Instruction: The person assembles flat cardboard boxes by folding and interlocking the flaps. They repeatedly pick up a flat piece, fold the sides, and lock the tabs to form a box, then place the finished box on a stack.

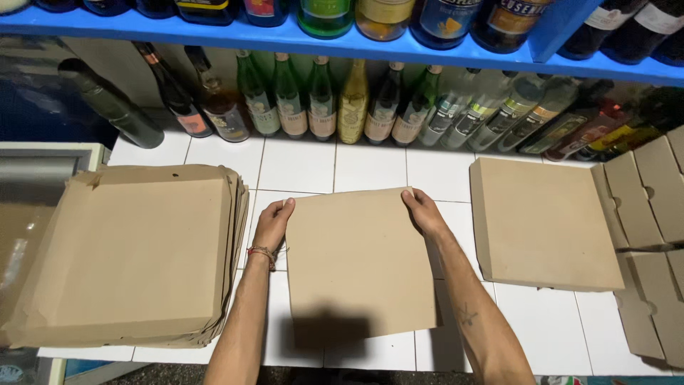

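Note:
A flat brown cardboard sheet (356, 264) lies on the white tiled counter (299, 167) in front of me. My left hand (273, 222) grips its far left corner, fingers curled over the edge. My right hand (423, 212) grips its far right corner the same way. Left of the sheet sits a stack of several flat cardboard box blanks (135, 253). To the right stands a folded, closed cardboard box (545, 224).
Glass bottles (320, 107) lean in a row against the back wall under a blue shelf (356, 46) that carries more bottles. Unfolded box blanks with flaps (652, 235) lie at the far right edge. A dark bottle (110, 103) lies tilted at the back left.

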